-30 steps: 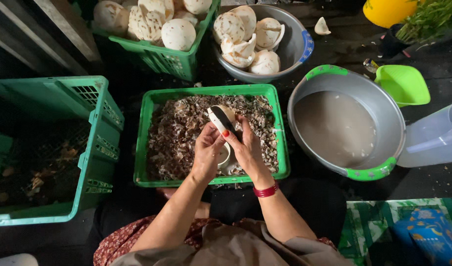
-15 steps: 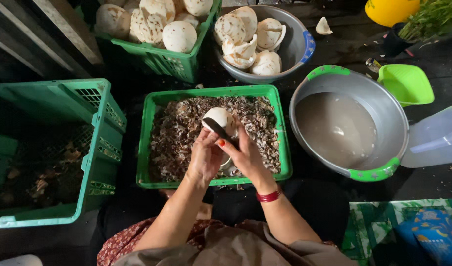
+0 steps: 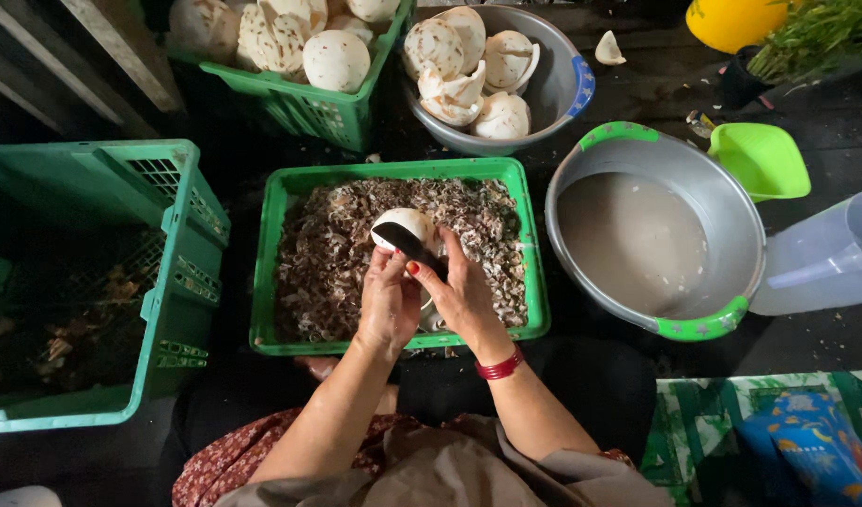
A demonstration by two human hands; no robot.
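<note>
**Sharp knife, round slippery coconut**

What could go wrong: the knife point(image 3: 410, 246) is v. close to the fingers. The blade lies across the coconut point(image 3: 405, 225), right by the left hand's thumb w/ the red nail. If the blade slips on the smooth round shell, it could cut that thumb. The coconut looks wet & round, so it could also roll out of the grip & drop into the green tray point(image 3: 290, 188) under the hands.

Hands: left hand point(image 3: 389, 302) is closed around the coconut from below. Right hand point(image 3: 464, 299) is closed on the knife handle, just beside the left.

How the coconut looks: white, smooth, round, most of its brown skin gone. It sits just above both hands, over the brown peel scraps point(image 3: 328, 253). A pan of cloudy water point(image 3: 638, 239) is off to the right of the right hand. More white pieces wait in a grey bowl point(image 3: 562, 84) further up.
</note>
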